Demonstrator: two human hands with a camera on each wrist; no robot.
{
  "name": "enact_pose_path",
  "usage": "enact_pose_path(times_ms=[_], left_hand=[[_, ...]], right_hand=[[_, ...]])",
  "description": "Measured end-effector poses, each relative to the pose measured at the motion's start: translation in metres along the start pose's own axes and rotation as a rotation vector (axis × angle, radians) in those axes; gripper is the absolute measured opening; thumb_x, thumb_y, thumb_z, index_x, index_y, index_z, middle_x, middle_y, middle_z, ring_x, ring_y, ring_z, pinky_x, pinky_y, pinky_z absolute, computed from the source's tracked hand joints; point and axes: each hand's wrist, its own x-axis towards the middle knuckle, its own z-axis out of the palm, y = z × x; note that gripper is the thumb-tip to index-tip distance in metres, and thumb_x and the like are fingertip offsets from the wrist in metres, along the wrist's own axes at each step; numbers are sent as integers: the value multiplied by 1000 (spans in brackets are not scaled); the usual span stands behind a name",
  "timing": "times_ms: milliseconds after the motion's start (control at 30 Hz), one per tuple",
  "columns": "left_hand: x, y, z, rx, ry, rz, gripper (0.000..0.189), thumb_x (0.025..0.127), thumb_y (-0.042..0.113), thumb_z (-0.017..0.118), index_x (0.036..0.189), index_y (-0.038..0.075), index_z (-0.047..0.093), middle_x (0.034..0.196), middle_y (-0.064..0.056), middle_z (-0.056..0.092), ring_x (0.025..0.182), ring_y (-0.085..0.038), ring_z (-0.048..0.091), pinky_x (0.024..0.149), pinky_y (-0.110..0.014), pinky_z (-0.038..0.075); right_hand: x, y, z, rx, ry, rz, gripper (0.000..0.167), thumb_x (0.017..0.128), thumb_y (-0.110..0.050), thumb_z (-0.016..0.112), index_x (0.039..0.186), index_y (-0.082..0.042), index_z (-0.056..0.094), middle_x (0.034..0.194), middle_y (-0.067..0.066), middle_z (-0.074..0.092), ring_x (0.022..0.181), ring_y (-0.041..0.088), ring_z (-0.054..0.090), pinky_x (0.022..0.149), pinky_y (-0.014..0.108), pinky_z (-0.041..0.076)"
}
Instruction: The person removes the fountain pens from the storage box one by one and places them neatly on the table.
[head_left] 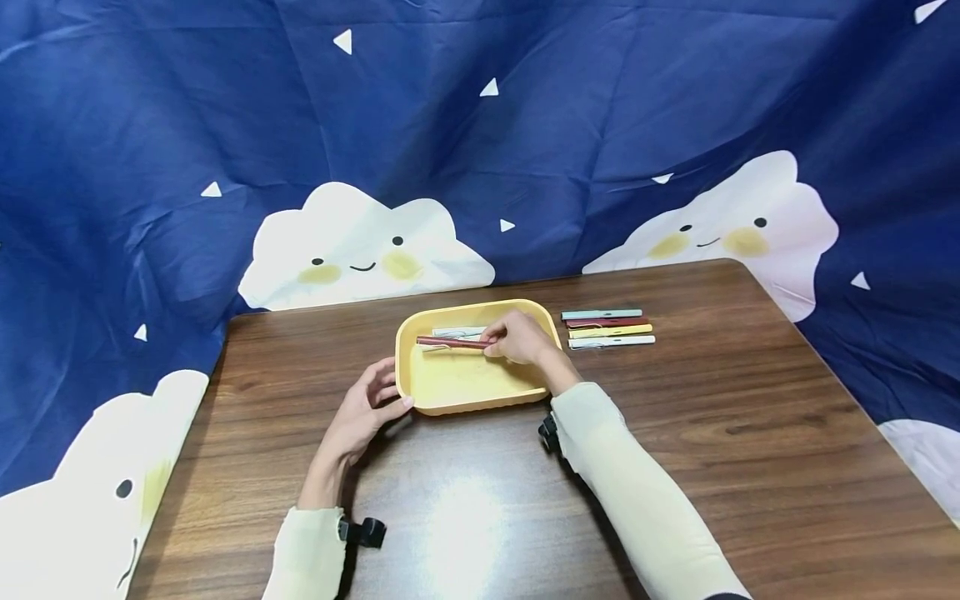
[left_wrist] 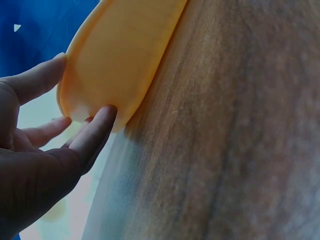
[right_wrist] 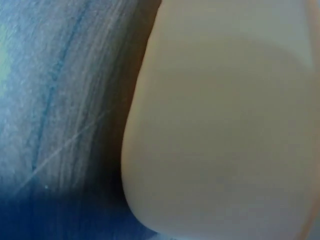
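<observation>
A shallow yellow tray [head_left: 459,408] stands on the table, with a light-coloured pen [head_left: 444,332] lying near its back wall. My right hand [head_left: 519,337] reaches over the tray and pinches one end of a dark red pen [head_left: 450,342] with a clip. My left hand [head_left: 367,406] touches the outside of the tray's left end, its thumb by the front corner; the left wrist view also shows these spread fingers [left_wrist: 100,127] against the yellow wall [left_wrist: 120,55]. In the right wrist view a pale, blurred surface hides the hand and pen.
Right of the tray lie a teal pen [head_left: 602,314], a dark red pen [head_left: 607,322], a yellow pen [head_left: 611,331] and a white pen [head_left: 611,341], side by side. The brown wooden table [head_left: 712,417] ends at a blue cloth [head_left: 525,167] with clouds hanging behind it.
</observation>
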Motion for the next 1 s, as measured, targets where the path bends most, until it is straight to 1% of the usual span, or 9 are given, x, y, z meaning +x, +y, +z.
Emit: enact_pose_path(times_ms=[100,233,300,400,533,633,700,833,1000], left_hand=[[0,0,0,-3,3,-1,74,89,-7,71,153,0,35,142,-29,48,128,-42,50,90,-23,51],[-1,-1,0,4,6,-1,74,89,-7,71,153,-1,34,142,-29,48,127,-42,50,90,-23,51],[-2,-1,-1,8,4,-2,74,89,-6,71,153,-2,34,142,-29,48,128,-42,50,90,-22,51],[-1,-1,-1,12,6,1,74,90,-6,71,153,-2,34,143,-29,47,128,-42,50,90,-22,51],[0,0,-1,11,12,3,73,89,-7,71,153,-1,34,142,-29,48,128,-42,50,90,-22,51],[-1,0,-1,12,9,-4,74,89,-7,71,153,-1,34,142,-28,48,128,-42,50,90,-22,51],[-1,1,-1,14,7,-2,73,90,-6,71,153,-1,34,142,-29,47,128,-42,50,90,-22,51],[-1,1,-1,12,6,1,73,90,-7,71,153,-1,34,143,-29,47,128,-42,50,90,-22,51],[-1,0,-1,8,3,-3,74,89,-7,71,153,0,34,142,-28,48,128,-42,50,89,-23,51]], right_hand=[[-2,-2,-3,24,16,-29,11,85,-1,80,96,-4,80,80,0,70,61,7,53,63,23,46],[-7,-5,-7,26,37,-80,12,85,-1,79,97,-2,80,86,3,72,72,9,55,70,25,46],[-8,-7,-9,24,42,-94,12,85,-1,80,97,-2,80,88,4,74,75,11,57,72,26,47],[-9,-7,-14,-6,68,-122,13,85,-4,81,98,-4,81,94,5,76,83,14,63,79,30,51],[-11,-10,-20,-43,107,-124,16,85,-9,82,101,-8,81,101,5,77,95,20,67,89,38,51],[-15,-12,-24,-54,134,-129,16,85,-10,82,102,-9,81,104,5,77,102,23,68,92,41,50],[-18,-13,-28,-66,160,-159,16,85,-9,82,101,-8,81,104,6,77,101,24,68,90,41,51],[-23,-13,-35,-77,204,-221,15,83,-5,83,98,-7,81,98,6,77,88,22,65,80,37,50],[-29,-9,-44,-78,235,-238,15,82,-4,84,97,-7,82,91,5,75,80,20,61,72,33,47]])
